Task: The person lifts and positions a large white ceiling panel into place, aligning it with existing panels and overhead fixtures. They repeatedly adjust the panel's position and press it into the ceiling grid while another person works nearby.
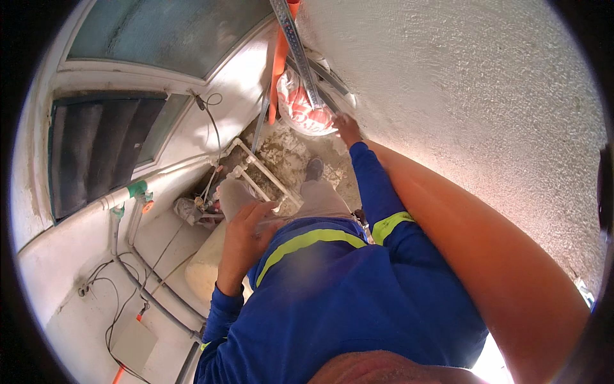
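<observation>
My right hand reaches forward beside the rough wall, its fingers curled at the edge of a white-and-red sack; what is in them is hidden. A thick orange pipe runs along my right arm, its far end close to my wrist. Over the sack stands a perforated metal channel, and a second orange pipe leans just left of it. In front of my waist, my left hand hangs with its fingers stretched out, close to a white plastic pipe. It appears to hold nothing.
A textured wall bounds the right side. On the left are a window, grey conduits, loose black cables and a pale box. A green-jointed pipe follows the left wall. Below lies a stained concrete floor.
</observation>
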`<state>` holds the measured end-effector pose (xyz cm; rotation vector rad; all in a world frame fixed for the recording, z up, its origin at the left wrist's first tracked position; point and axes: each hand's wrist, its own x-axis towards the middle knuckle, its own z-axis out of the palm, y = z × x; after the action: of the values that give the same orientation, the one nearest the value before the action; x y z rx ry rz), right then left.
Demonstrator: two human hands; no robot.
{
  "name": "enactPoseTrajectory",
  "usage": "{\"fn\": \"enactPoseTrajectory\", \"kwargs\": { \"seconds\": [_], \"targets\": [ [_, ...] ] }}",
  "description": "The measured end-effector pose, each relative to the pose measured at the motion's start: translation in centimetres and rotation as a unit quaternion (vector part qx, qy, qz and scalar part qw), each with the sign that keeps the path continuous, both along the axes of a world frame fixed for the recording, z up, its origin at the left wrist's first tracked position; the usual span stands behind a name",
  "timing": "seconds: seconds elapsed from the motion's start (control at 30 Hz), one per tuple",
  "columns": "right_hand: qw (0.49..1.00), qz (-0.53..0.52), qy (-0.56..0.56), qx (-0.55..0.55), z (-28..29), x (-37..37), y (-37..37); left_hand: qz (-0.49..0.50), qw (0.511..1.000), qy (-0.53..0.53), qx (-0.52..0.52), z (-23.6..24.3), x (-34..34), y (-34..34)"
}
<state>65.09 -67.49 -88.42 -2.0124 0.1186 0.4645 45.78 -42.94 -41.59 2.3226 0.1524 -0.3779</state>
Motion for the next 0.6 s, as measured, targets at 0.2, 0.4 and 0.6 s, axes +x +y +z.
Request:
{"fn": "enactPoseTrajectory", "kwargs": {
  "seconds": [0.2,0.4,0.6],
  "targets": [
    [0.998,-0.023,-0.055,-0.008,1.2,1.3,-2.4,-0.019,1.000,0.001,-0.008,-0.9,-1.9,-0.5],
    [0.996,0.034,-0.022,-0.075,-0.7,0.2,-5.0,-0.003,0.999,0.008,-0.051,-3.2,-4.5,0.5],
    [0.957,-0.008,0.246,0.151,-3.7,0.0,-8.2,-0.035,0.998,0.009,-0.041,-7.8,-7.3,1.5]
  ]
}}
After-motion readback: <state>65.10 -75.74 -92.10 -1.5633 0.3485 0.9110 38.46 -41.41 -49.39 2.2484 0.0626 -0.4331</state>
